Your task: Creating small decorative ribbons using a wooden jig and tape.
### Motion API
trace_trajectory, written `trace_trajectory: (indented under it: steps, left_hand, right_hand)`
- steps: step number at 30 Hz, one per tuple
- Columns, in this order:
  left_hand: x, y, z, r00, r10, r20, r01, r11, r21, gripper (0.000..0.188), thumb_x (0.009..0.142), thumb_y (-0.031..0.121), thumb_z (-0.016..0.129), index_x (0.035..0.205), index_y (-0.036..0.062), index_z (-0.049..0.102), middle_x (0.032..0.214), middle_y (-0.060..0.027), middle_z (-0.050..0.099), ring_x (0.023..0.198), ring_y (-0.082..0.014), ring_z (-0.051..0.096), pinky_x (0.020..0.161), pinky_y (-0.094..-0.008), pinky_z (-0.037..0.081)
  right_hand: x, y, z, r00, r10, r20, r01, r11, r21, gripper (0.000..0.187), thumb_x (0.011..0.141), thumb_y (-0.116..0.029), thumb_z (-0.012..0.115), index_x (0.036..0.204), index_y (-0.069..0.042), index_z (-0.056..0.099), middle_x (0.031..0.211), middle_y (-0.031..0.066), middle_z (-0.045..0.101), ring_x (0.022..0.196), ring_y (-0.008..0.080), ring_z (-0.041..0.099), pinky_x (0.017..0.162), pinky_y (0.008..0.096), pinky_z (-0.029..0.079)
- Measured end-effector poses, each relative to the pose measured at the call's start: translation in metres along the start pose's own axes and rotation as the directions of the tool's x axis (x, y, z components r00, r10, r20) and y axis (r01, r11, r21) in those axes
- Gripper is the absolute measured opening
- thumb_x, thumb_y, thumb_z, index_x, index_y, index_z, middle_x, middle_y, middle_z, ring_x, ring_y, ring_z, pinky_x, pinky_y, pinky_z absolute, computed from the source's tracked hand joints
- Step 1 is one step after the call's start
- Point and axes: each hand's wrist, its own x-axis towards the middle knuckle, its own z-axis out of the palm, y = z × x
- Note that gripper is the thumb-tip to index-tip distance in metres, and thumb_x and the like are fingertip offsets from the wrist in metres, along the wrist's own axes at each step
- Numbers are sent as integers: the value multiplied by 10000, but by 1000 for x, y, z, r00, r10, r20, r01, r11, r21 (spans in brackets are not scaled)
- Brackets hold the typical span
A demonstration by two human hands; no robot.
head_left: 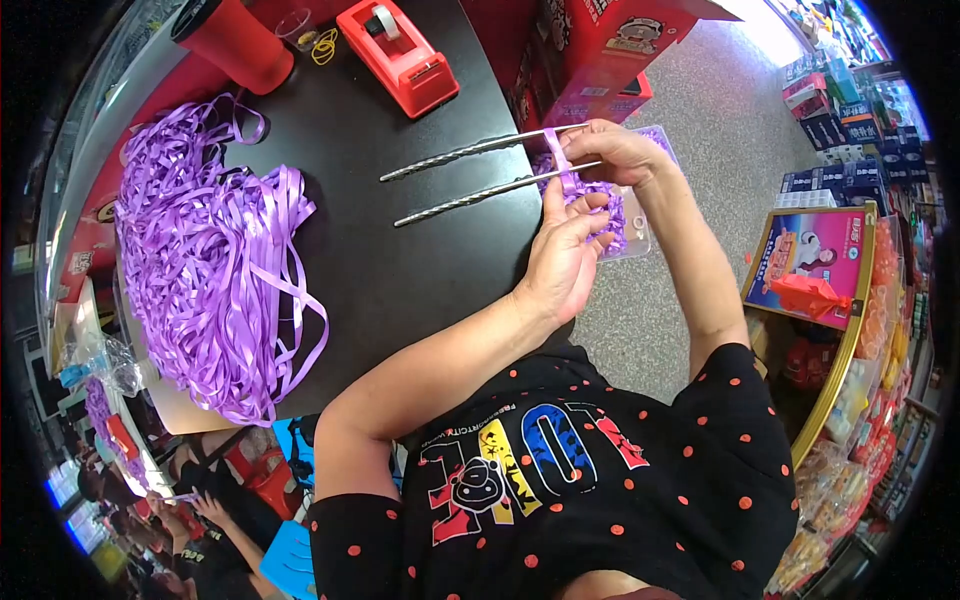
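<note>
A person in a dotted black T-shirt held two spiral-grooved metal rods [455, 156] side by side over the right edge of a black table [370, 290], their tips pointing left. The right hand [625, 155] was closed on the rods' right-hand ends, while the left hand [563, 255] pinched a purple ribbon strip [553, 150] between thumb and forefinger, its other fingers loosely spread. The strip crossed both rods just beside the right hand's fingers; how it wound around them could not be told. Beneath the hands sat a clear plastic box [640, 245] containing purple ribbon pieces [614, 236]. A large ribbon pile [220, 270] covered the table's left side, near a red tape dispenser [425, 85] and a red cup [235, 45].
</note>
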Motion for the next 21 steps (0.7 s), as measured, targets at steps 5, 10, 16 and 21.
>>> trace_trajectory:
  steps: [5, 10, 16, 21]
  left_hand:
    - [-2, 2, 2, 999, 50, -3, -50, 996, 67, 653, 831, 6, 512, 1393, 202, 242, 1164, -51, 430, 1029, -145, 462, 879, -343, 378]
    - [-3, -1, 3, 998, 59, 1, -59, 991, 121, 687, 815, 24, 516, 1407, 206, 217, 1222, -59, 379, 1051, -143, 416, 883, -351, 365]
    - [-4, 0, 4, 998, 57, 4, -57, 997, 58, 779, 778, 29, 507, 1440, 240, 156, 1299, -55, 330, 1057, -161, 395, 905, -371, 356]
    - [-5, -2, 6, 998, 57, 26, -57, 998, 5, 850, 750, 13, 494, 1464, 252, 100, 1337, -53, 308, 1067, -180, 383, 927, -395, 349]
  right_hand:
    - [-16, -23, 27, 981, 125, -149, -135, 989, -63, 69, 776, -159, 667, 777, -92, 651, 713, -35, 613, 623, 64, 544, 590, 219, 440]
    - [-22, -25, 24, 973, 134, -186, -159, 979, -127, 136, 781, -200, 664, 674, -150, 598, 606, -94, 483, 480, 17, 348, 459, 195, 263]
    - [-24, -33, 26, 961, 217, -173, -224, 974, -21, 86, 777, -176, 649, 775, -90, 653, 636, -68, 491, 503, 34, 353, 436, 205, 236]
    - [-27, -33, 23, 960, 212, -182, -219, 975, -20, 134, 782, -180, 634, 814, -53, 664, 656, -58, 503, 521, 36, 362, 453, 196, 263]
